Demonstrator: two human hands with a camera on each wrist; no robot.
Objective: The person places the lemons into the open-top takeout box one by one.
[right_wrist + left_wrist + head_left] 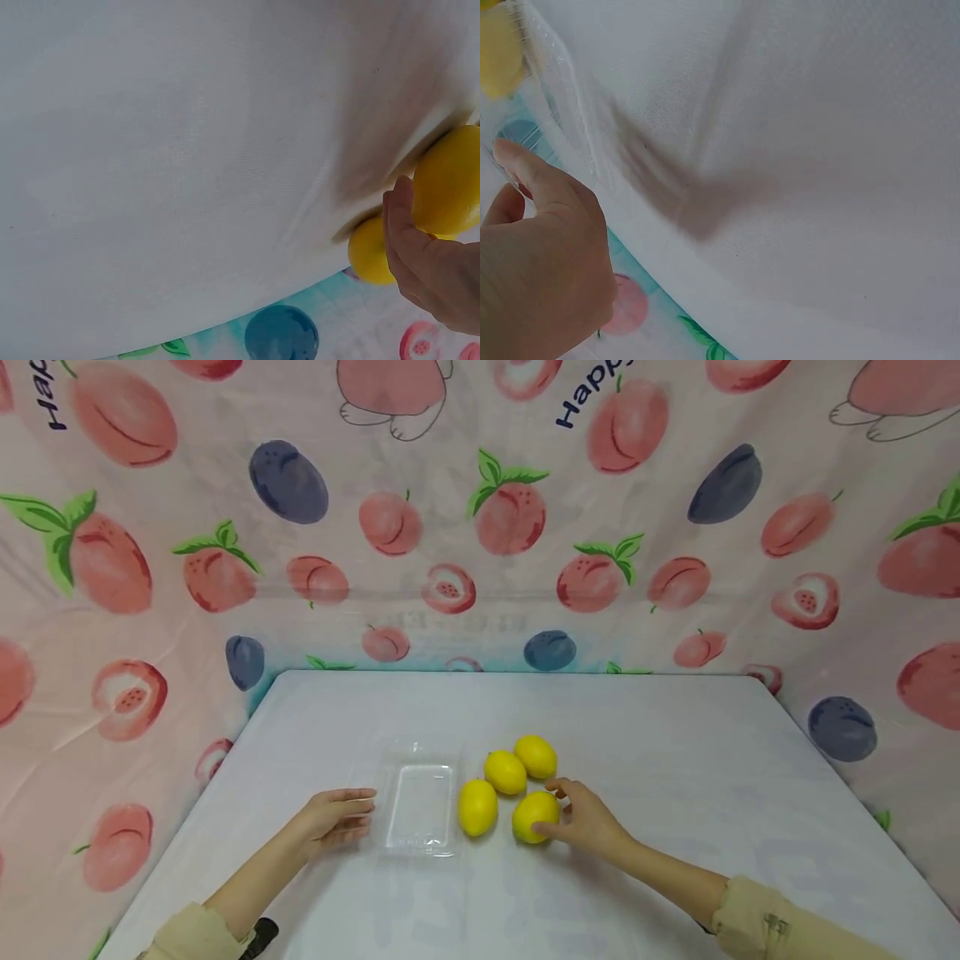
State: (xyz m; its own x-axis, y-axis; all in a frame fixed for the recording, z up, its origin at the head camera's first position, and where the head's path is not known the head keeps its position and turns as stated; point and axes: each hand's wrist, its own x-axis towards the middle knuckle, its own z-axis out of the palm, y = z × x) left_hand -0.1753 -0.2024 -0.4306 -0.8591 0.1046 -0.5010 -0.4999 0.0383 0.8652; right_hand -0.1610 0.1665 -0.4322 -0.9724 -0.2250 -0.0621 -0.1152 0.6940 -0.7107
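Observation:
A clear plastic box (422, 806) sits on the white table with nothing inside it. My left hand (333, 817) is at its left side, fingers reaching out nearly straight, fingertips right at the wall. In the left wrist view the see-through edge of the box (574, 90) lies by the fingers. Right of the box, my right hand (590, 822) holds a yellow lemon (531, 810) between thumb and fingers, the thumb across its front. The right wrist view shows the fingers along this lemon (450, 180), a second lemon (369, 251) behind.
Three more lemons lie close by: one (477, 808) beside the box's right wall, two others (505, 772) (536, 757) farther back, side by side. A fruit-print curtain (450, 535) hangs behind the white table (675, 760). A black object (260, 937) shows by the left sleeve.

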